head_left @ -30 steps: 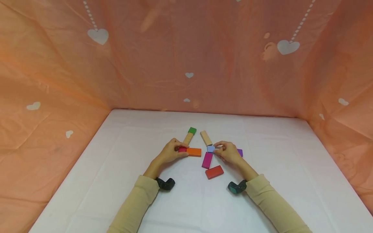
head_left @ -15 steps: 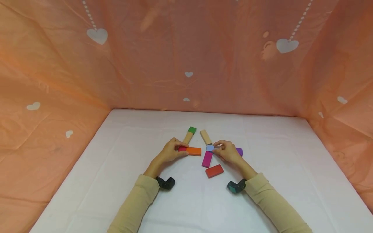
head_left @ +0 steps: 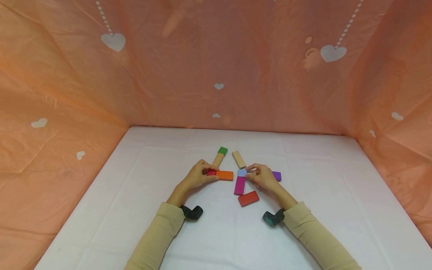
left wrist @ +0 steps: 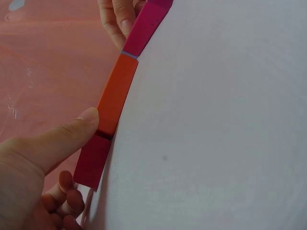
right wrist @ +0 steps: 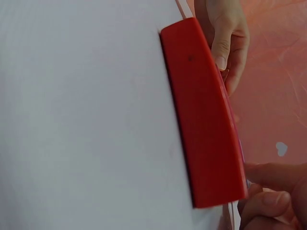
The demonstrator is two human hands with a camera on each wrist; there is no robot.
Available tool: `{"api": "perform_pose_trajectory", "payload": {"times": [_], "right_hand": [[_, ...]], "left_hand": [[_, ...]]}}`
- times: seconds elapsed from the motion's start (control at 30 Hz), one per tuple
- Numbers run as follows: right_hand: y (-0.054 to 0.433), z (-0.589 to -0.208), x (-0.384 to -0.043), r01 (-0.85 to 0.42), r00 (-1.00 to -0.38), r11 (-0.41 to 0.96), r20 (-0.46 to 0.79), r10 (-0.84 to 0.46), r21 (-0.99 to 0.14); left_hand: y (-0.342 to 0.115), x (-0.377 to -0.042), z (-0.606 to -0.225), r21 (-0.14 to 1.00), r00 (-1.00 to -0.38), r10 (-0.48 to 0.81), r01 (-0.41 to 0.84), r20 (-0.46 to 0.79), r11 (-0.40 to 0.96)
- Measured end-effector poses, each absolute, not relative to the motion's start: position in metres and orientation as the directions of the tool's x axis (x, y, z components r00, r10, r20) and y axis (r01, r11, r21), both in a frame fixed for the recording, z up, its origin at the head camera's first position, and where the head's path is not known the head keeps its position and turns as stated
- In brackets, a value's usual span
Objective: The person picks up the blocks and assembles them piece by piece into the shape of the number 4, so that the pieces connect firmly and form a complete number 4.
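Toward nine o'clock the pale blue block (head_left: 242, 173) has been nudged slightly; it lies at the magenta block's (head_left: 240, 186) twelve o'clock, pinched by the right hand (head_left: 266, 177). At nine o'clock, across a narrow gap, the orange block (head_left: 224, 176) and crimson block (head_left: 211, 173) are pinched at their join by the left hand (head_left: 197, 176). If pushed too hard, the row could be skewed. Smooth paint and crisp-edged brick shapes are shown; bare wood is shown by the plain block (head_left: 239, 160) at twelve o'clock.

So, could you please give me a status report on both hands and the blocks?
Left fingers pinching orange block. Right fingers pinching light-blue block. Gap between those blocks. Red block nearby, apparently out of the way.
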State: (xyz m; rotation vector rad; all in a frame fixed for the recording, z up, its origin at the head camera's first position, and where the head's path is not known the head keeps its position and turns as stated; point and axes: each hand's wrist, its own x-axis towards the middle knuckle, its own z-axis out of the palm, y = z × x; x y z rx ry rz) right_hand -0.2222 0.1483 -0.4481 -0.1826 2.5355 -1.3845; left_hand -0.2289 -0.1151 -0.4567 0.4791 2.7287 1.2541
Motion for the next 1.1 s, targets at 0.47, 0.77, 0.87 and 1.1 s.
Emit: {"api": "perform_pose_trajectory", "payload": {"times": [0.47, 0.77, 0.87, 1.1], "right_hand": [[0.1462, -0.4498, -0.2203, 0.04, -0.951, 0.531, -0.195, -0.239, -0.847], [0.1436, -0.4506, -0.2201, 0.049, -0.947, 0.502, -0.2, -0.252, -0.864], [0.1429, -0.4501, -0.2198, 0.052, -0.946, 0.494, -0.201, -0.254, -0.868], [0.1425, -0.4506, -0.2197, 0.029, -0.941, 0.481, -0.186, -0.282, -0.876]], "left_hand": [[-0.1156, -0.2282, -0.4549, 0.758, -0.947, 0.318, 0.233, 0.036, 0.609], [-0.1163, -0.2284, -0.4559, 0.765, -0.95, 0.311, 0.216, 0.022, 0.607], [-0.1163, -0.2285, -0.4561, 0.767, -0.949, 0.316, 0.215, 0.017, 0.605], [-0.1162, -0.2281, -0.4549, 0.765, -0.948, 0.319, 0.218, 0.018, 0.605]]}}
